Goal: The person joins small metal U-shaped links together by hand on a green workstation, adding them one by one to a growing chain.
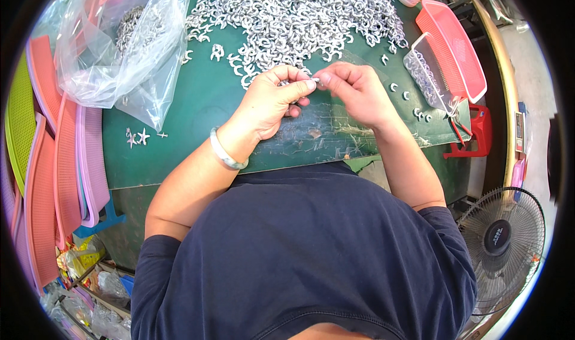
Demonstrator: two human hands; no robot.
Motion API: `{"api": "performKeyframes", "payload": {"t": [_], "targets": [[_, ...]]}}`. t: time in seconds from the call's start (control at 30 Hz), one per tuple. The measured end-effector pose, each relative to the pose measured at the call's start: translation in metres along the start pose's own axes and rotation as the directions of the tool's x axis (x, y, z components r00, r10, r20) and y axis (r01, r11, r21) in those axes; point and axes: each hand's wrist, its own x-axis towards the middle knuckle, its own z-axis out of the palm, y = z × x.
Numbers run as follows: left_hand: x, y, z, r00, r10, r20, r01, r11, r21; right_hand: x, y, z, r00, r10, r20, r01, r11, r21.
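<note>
Right now the left hand point(274, 96) and right hand point(353, 88) are meeting fingertip to fingertip, pinching what seems a small silver clip point(315, 79) above the green table point(197, 106). Behind them a heap of clips point(293, 17) is lying loose, while a clear tub point(426, 72) and plastic bag point(123, 41) are holding more.

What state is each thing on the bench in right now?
left hand: pinching a small white clip
right hand: pinching the same clip
clip pile: loose, spread out
plastic bag: open, slumped
clear container: holds clips
fan: cannot tell if running
</note>
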Motion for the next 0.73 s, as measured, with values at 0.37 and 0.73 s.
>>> {"api": "performKeyframes", "payload": {"t": [0.37,0.73], "targets": [[0.000,0.005,-0.001,0.999,-0.031,-0.008,0.029,0.988,-0.149,0.005,0.018,-0.018,0.927,-0.367,0.076,0.337,0.730,-0.595],[0.006,0.001,-0.011,0.999,-0.032,0.030,0.038,0.970,-0.238,0.032,0.029,-0.015,0.864,-0.457,0.213,0.482,0.623,-0.616]]}}
